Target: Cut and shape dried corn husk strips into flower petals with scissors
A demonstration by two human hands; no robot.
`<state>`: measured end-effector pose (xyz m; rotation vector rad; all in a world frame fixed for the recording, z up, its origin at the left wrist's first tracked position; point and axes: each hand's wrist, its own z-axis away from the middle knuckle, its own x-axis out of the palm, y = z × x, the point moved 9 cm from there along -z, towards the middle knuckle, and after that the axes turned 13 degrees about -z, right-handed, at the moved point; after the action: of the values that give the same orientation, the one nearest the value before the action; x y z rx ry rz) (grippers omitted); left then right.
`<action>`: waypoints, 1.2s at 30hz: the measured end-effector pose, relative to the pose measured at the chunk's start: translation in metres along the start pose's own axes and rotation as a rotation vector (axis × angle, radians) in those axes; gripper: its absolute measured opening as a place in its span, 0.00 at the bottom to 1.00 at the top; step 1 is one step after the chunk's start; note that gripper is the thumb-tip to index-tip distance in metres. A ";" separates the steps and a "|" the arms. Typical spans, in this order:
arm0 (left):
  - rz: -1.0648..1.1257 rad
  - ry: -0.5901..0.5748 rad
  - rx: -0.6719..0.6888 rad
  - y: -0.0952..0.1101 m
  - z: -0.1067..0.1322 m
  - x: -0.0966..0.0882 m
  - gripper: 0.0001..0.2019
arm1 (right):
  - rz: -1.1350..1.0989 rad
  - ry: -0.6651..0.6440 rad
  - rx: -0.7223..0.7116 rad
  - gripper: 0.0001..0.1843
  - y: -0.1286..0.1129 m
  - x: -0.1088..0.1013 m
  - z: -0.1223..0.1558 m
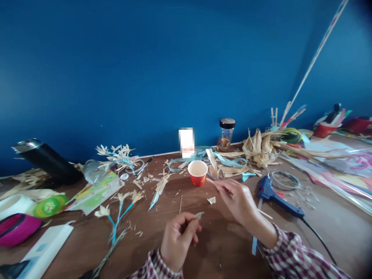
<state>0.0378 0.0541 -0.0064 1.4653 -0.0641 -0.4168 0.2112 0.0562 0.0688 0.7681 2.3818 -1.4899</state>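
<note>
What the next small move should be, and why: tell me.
I'd probably bring the right hand across to the small pale piece: the left hand pinches that piece, while the right, beside the red cup, seems to hold a thin stick, and the two hands are apart.

Two hands (pixel 178 237), one glue gun (pixel 269 191)

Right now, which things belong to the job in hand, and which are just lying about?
Likely the job's:
small pale scrap, pinched in the left hand
red paper cup, beside the right hand
blue glue gun, untouched but close by

Likely just lying about:
tilted black cylindrical flask
clear jar with black lid
magenta ring-shaped object
</note>
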 end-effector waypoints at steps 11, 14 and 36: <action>0.098 0.067 -0.123 -0.023 -0.014 -0.001 0.17 | -0.213 -0.256 -0.012 0.11 -0.023 0.040 0.023; 0.121 0.068 -0.104 -0.024 -0.017 -0.002 0.17 | -0.235 -0.212 -0.045 0.08 -0.031 0.034 0.023; -0.078 0.000 0.065 -0.007 -0.005 0.009 0.11 | -0.288 -0.342 0.039 0.10 -0.018 0.058 0.027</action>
<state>0.0458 0.0562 -0.0156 1.5351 -0.0206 -0.4826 0.1509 0.0440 0.0443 0.1576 2.2715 -1.6240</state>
